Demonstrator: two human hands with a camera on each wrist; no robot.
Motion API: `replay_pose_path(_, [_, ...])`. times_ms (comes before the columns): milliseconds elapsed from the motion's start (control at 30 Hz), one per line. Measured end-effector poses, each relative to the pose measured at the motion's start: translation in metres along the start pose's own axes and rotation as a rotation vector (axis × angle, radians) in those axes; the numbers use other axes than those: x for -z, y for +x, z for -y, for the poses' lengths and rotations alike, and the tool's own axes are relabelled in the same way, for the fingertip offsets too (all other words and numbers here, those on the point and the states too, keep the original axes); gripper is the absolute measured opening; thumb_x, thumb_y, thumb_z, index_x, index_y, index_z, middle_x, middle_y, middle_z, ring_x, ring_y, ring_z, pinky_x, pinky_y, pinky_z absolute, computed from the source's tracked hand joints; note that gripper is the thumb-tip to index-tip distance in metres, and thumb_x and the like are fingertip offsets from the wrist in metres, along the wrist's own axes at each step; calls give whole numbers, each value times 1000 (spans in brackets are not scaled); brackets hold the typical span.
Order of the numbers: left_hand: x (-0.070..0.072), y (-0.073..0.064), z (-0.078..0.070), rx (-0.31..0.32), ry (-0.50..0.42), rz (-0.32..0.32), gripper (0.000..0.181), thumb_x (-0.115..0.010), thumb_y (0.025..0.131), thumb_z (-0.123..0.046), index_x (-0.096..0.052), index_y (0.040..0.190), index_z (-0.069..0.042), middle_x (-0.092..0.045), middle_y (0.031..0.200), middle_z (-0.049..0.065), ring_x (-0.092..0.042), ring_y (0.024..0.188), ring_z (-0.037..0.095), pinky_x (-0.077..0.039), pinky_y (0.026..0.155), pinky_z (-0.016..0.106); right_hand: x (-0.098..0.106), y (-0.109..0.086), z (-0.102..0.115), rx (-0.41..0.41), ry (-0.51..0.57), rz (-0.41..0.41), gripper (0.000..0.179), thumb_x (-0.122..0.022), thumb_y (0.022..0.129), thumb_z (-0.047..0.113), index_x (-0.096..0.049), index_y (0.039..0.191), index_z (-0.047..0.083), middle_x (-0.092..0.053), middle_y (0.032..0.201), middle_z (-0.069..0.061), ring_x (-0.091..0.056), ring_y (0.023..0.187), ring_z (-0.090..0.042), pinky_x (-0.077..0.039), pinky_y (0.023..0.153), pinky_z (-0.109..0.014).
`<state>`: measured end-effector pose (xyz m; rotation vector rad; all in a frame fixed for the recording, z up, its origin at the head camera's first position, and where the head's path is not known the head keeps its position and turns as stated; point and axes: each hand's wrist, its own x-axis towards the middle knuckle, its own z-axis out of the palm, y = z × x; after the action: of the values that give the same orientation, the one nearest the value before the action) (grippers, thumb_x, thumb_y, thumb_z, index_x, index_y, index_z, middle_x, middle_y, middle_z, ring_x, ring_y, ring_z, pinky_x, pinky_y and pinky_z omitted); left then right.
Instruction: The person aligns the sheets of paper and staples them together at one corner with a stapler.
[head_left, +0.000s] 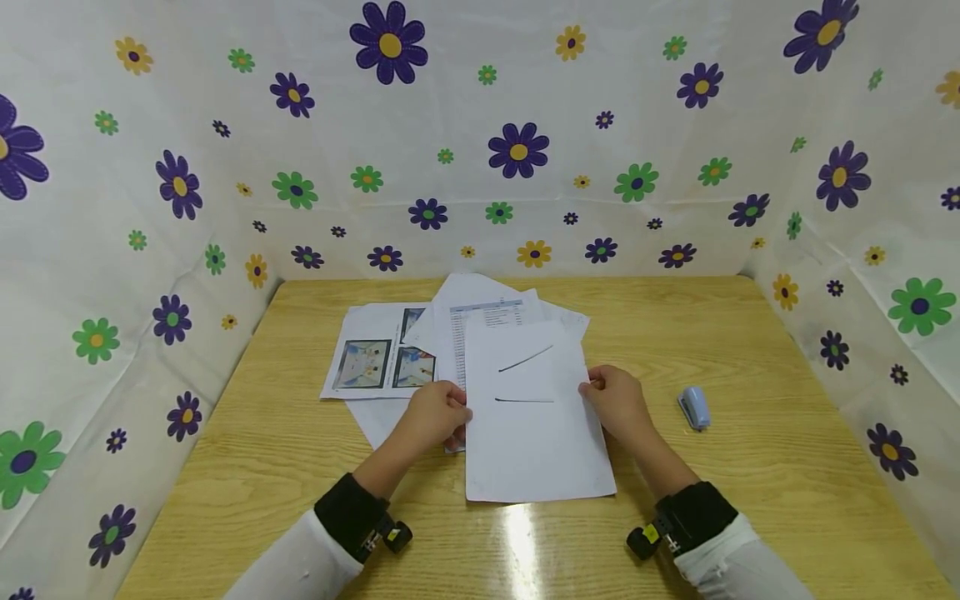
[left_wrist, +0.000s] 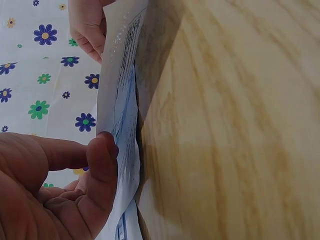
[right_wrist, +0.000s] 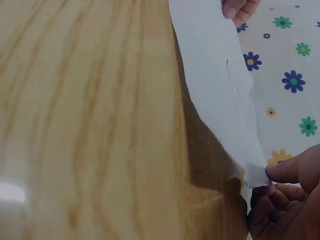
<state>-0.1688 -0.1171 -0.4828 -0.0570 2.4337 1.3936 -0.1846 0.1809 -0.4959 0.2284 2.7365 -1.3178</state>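
A white sheet of paper (head_left: 536,442) with two dark pen lines is held between both hands, raised a little off the table. My left hand (head_left: 438,414) pinches its left edge between thumb and fingers. On the opposite edge, my right hand (head_left: 617,402) pinches the paper the same way. Print shows on the underside of the paper (left_wrist: 120,65) in the left wrist view. Behind and partly beneath it lie several loose papers, among them a printed table page (head_left: 457,333) and a page with colour pictures (head_left: 365,364).
A small light-blue stapler (head_left: 694,407) rests on the wooden table (head_left: 757,500), right of the right hand. A white flowered cloth (head_left: 465,108) stands around the back and sides of the table. Each wrist wears a black strap with a small camera.
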Motion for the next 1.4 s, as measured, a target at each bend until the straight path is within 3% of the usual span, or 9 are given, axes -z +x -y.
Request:
replay_pose_path(233, [1,-3,0,-16,38,-23,13,-66,94,-6,-62,105,1,-68,70,9,-64,50,19,-56,50,31,-3,-3,4,17,-106,-6,34,-65,100,17,-65,125,-5,-70,105,-14,-63,89,-24,-54,72,-33])
replay_pose_path(367, [2,-4,0,-7,67,-23,13,-67,94,-8,-61,103,0,-68,67,9,-64,51,19,-56,50,31,-7,-5,6,56,-230,-11,33,-65,100,18,-66,124,-5,-72,109,-16,-68,93,-26,-57,76,-38])
replay_pose_path(533, [3,-5,-2,6,98,-27,14,-69,94,-10,-61,102,-1,-68,65,8,-65,51,20,-55,50,30,-11,-6,7,99,-361,-34,18,-66,100,18,-66,96,0,-67,85,-12,-61,72,-23,-50,59,-33])
replay_pose_path(633, [3,-5,-2,6,136,-36,14,-69,94,-11,-62,101,-1,-67,64,8,-65,51,19,-55,50,29,-12,-6,8,105,-387,-39,21,-67,99,17,-59,84,4,-57,74,-9,-53,65,-21,-43,53,-30])
replay_pose_path(800, [3,-6,-4,25,221,-57,13,-71,94,-13,-63,96,-3,-66,65,8,-64,53,19,-51,49,28,-11,-8,10,96,-403,-34,16,-67,99,16,-61,90,2,-58,78,-8,-53,70,-22,-43,56,-31])
replay_pose_path(933, [2,-6,-5,21,344,-102,15,-74,91,-17,-63,91,-6,-65,75,5,-61,61,17,-47,53,28,-12,-9,12,76,-411,-29,16,-67,99,17,-63,96,1,-58,82,-9,-54,74,-22,-44,58,-31])
replay_pose_path(1067, [1,-9,-9,29,450,-136,19,-77,89,-21,-62,90,-8,-62,81,4,-57,69,18,-43,57,30,-11,-10,13,69,-414,-27,17,-67,98,17,-60,92,2,-56,82,-9,-53,74,-23,-43,58,-32])
replay_pose_path(1267, [1,-13,-13,29,501,-152,21,-76,91,-24,-63,94,-8,-63,82,4,-57,68,18,-42,55,30,-10,-11,12,111,-409,-32,22,-67,99,17,-57,85,3,-52,77,-9,-50,70,-22,-41,56,-31])
replay_pose_path(1400, [2,-12,-14,9,506,-179,27,-73,95,-28,-66,105,-4,-68,92,7,-60,72,19,-47,58,32,-8,-10,13,132,-419,-49,24,-67,99,22,-64,99,-2,-58,84,-12,-55,74,-23,-48,60,-34])
